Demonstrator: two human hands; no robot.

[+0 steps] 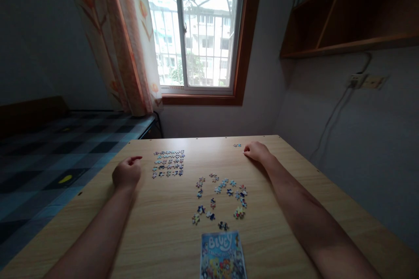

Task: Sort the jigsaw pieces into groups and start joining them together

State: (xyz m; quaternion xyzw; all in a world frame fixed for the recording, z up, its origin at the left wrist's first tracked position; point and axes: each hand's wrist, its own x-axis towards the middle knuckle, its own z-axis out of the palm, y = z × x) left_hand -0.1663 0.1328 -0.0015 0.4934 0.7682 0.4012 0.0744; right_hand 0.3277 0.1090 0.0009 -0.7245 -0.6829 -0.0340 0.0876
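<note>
My right hand (258, 151) is at the far right of the table, its fingertips pinched on a small jigsaw puzzle piece (244, 152) that is mostly hidden. Just beyond the fingertips lie a few joined pieces (237, 145). Resting on the table at the left, my left hand (127, 172) is loosely curled, the index finger pointing right, with nothing visible in it. Beside it, several rows of puzzle pieces (168, 161) are laid out. Loose pieces (230, 192) are scattered over the middle. Nearest me lies a blue picture card or box marked "Bluey" (223, 255).
The wooden table (157, 226) reaches toward a window (204, 30) with a flowered curtain (127, 43). A bed with a checked cover (81, 139) stands at the left. Shelves (347, 13) and a socket with a cable (356, 80) are on the right wall.
</note>
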